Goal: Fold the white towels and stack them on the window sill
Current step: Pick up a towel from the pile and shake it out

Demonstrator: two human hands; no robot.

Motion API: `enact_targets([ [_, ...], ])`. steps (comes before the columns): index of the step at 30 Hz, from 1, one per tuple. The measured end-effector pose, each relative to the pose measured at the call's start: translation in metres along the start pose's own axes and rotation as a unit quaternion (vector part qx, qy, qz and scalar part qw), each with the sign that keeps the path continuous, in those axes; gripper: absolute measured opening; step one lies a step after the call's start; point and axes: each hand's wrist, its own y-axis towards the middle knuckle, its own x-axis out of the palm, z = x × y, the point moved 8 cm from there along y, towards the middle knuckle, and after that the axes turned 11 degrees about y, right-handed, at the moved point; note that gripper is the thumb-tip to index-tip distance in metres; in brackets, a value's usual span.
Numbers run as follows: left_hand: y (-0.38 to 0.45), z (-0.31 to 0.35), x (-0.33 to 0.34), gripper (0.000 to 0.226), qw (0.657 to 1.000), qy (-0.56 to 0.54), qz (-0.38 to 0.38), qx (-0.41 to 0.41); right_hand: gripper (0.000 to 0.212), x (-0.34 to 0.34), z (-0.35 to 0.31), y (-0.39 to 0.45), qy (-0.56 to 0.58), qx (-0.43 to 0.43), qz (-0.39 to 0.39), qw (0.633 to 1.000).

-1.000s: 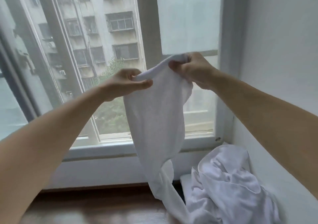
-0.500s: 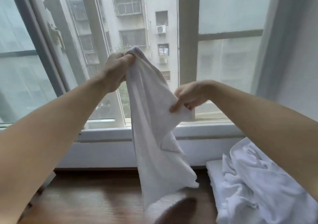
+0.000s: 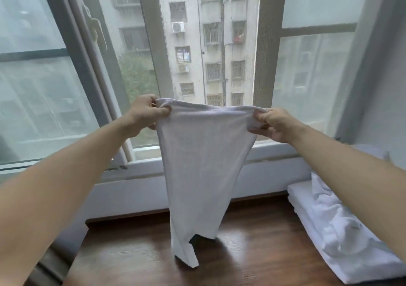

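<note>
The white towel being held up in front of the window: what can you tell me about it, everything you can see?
The white towel is plain, soft-looking cloth with no visible pattern. It hangs in the air, its top edge stretched nearly level between the left hand and the right hand, each pinching an upper corner. Below, it narrows and droops unevenly, one lower corner hanging further than the other, above the dark wooden sill. Whether the tip touches the wood I cannot tell. It is not yet folded.

A single head-worn wide-angle view looks forward and slightly down, close behind both outstretched arms, facing the window at 12 o'clock; the wooden sill fills 6 o'clock.
</note>
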Motion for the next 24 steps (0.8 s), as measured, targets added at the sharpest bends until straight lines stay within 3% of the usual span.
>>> enact_targets([
  [4, 0.006, -0.025, -0.022, 0.028, 0.999, 0.019, 0.01, -0.033, 0.014, 0.014, -0.013, -0.006, 0.021, -0.042, 0.047, 0.998],
  [8, 0.012, -0.025, -0.024, 0.015, 0.983, -0.164, 0.002, -0.08, 0.016, 0.03, -0.046, -0.008, 0.023, -0.093, 0.053, 0.994],
  [10, 0.018, -0.02, -0.027, 0.014, 0.975, -0.202, 0.02, -0.089, 0.011, 0.039, -0.065, -0.006, 0.011, -0.113, 0.04, 0.993],
  [16, 0.027, 0.004, -0.043, 0.008, 0.962, -0.237, 0.116, -0.071, 0.011, 0.048, -0.111, -0.007, 0.004, -0.164, 0.027, 0.986],
  [24, -0.06, 0.03, -0.041, 0.016, 0.98, -0.165, 0.111, -0.009, 0.012, 0.016, -0.11, -0.066, -0.051, -0.175, -0.013, 0.983],
])
